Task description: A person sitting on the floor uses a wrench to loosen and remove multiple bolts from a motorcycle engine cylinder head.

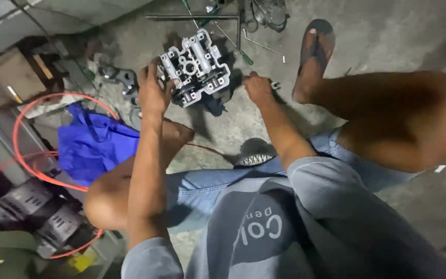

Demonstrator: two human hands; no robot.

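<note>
A silver metal engine cylinder head with gears along its near edge sits tilted on the concrete floor between my legs. My left hand grips its left side. My right hand is to the right of it, closed around a small dark tool with a greenish tip, a short gap from the part. My right foot in a sandal rests beyond that hand.
A blue cloth lies left of my knee inside a loop of red hose. Metal rods and a screwdriver lie behind the engine part. Dark metal parts fill the lower left corner.
</note>
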